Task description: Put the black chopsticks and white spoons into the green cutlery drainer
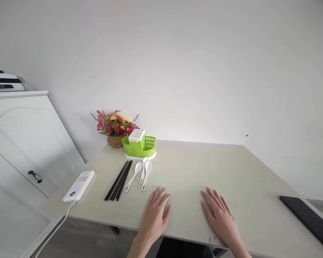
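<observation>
Surface [188, 172], pale and wide, reaches back to a plain white wall [193, 71], and I see one person's two bare hands lying palm-down along its near side. The left hand [155, 213] rests with its fingers [157, 196] a little spread and the thumb held out to the side; it pinches nothing. The right hand [220, 216] lies well apart from it, its fingers also slightly spread, thumb out, touching only the surface.

Just beyond the left hand are three white spoons [148, 167], bowls toward the wall and handles toward the person. To the left of the spoons, a group of black chopsticks [123, 181] lies slantwise, nearly side by side. Behind the spoons stands a bright green holder [136, 149] on a white base, with a white slotted piece on top at its left part. Close behind it, a wicker basket [115, 142] is filled with red and yellow flowers [115, 123].

At the left edge, a white power bank [79, 186] trails a white cable [56, 229] near a white cupboard [21, 136]. A black phone [308, 220] lies far to the right.
</observation>
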`<state>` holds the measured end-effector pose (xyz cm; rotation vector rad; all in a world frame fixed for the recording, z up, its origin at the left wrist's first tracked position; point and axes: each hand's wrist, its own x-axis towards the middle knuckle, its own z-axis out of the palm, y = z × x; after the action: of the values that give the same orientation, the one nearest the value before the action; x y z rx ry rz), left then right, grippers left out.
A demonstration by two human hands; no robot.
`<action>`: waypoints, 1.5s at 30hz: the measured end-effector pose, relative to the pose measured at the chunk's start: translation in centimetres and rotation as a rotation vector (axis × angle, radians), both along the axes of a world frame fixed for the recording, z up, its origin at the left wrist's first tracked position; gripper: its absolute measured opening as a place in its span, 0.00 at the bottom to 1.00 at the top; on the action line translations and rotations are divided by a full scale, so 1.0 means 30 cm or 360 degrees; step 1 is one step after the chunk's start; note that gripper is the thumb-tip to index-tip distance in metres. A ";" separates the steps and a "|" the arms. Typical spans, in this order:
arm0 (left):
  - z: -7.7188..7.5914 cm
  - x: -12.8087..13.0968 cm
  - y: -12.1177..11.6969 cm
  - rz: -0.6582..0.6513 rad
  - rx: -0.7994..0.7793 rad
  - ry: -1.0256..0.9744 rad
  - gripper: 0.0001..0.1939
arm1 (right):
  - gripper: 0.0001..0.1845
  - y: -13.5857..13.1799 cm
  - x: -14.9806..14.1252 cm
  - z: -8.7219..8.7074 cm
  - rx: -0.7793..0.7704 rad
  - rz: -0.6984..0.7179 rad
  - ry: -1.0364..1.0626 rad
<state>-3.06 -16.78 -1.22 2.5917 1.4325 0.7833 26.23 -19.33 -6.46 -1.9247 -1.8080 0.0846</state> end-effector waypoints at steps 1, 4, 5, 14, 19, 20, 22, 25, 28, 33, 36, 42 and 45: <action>0.011 -0.001 0.004 -0.0003 0.0004 -0.0020 0.20 | 0.34 0.000 0.000 0.000 0.0006 0.0002 0.0004; 0.070 -0.017 0.034 0.0018 0.0070 -0.0103 0.21 | 0.34 0.000 0.000 0.001 0.0007 -0.0007 0.0018; 0.093 -0.029 0.048 0.0038 0.0110 -0.0127 0.21 | 0.34 0.000 0.001 0.001 0.0005 -0.0011 0.0022; 0.102 -0.239 0.139 0.0631 0.0359 -0.0179 0.25 | 0.33 -0.004 -0.001 0.010 0.0042 0.0020 0.0042; 0.064 -0.389 0.183 0.0981 0.0255 -0.0054 0.31 | 0.33 -0.005 0.001 0.012 0.0035 0.0016 0.0053; 0.065 -0.421 0.195 0.1037 0.0239 -0.0031 0.31 | 0.33 -0.005 0.002 0.011 0.0033 0.0015 0.0053; 0.074 -0.481 0.220 0.1130 0.0207 0.0036 0.32 | 0.33 -0.006 0.003 0.009 0.0027 0.0017 0.0050; 0.097 -0.546 0.248 0.1174 0.0083 0.0178 0.37 | 0.33 -0.007 0.004 0.008 0.0026 0.0016 0.0052; 0.131 -0.575 0.263 0.1121 -0.0100 0.0324 0.40 | 0.32 -0.008 0.003 0.010 0.0043 0.0018 0.0055; 0.199 -0.569 0.271 0.0993 -0.0331 0.0674 0.36 | 0.33 -0.007 0.005 0.012 0.0010 0.0024 0.0064; 0.242 -0.557 0.274 0.0986 -0.0365 0.0845 0.32 | 0.32 -0.006 0.007 0.010 0.0007 0.0033 0.0068; 0.317 -0.558 0.295 0.1072 -0.0594 0.0975 0.25 | 0.32 -0.010 0.008 0.010 0.0011 0.0016 0.0072; 0.328 -0.574 0.314 0.1091 -0.0678 0.0957 0.21 | 0.32 -0.012 0.009 0.010 0.0015 0.0022 0.0060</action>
<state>-20.30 -7.36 8.61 2.0658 2.3758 -0.3240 26.50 -19.70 -6.16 -1.8917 -1.7944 0.1165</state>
